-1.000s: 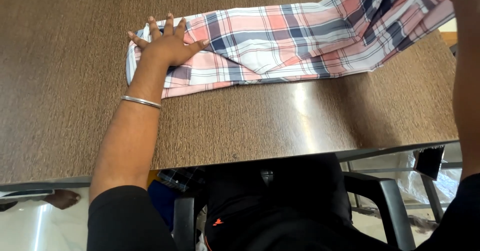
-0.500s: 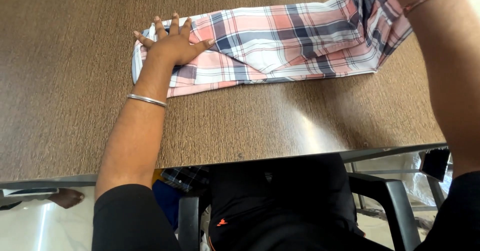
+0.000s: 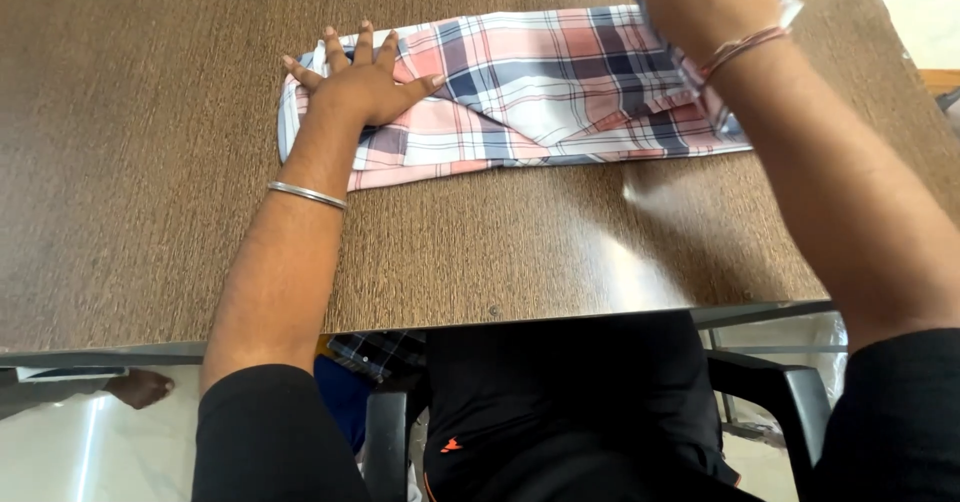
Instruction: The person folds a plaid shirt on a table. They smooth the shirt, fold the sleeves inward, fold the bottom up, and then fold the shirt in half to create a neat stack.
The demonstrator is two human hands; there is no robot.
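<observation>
A pink, white and blue plaid shirt (image 3: 540,92) lies folded into a long strip on the brown wooden table (image 3: 150,162). My left hand (image 3: 360,82) lies flat on the shirt's left end with its fingers spread, pressing the cloth down; a silver bangle circles that wrist. My right hand (image 3: 700,2) is raised over the shirt's right end and grips a fold of the plaid cloth, lifting it off the table. A thin thread bracelet is on that wrist.
The table's near edge (image 3: 500,317) runs across the frame just above my lap. A black armchair (image 3: 780,382) sits under me. More plaid cloth (image 3: 375,352) shows below the table edge. Someone's foot (image 3: 140,387) rests on the pale floor at the left.
My right hand has carried the shirt's right end up and leftward over the strip, so the shirt reads shorter. My left hand has stayed pressed on the left end.
</observation>
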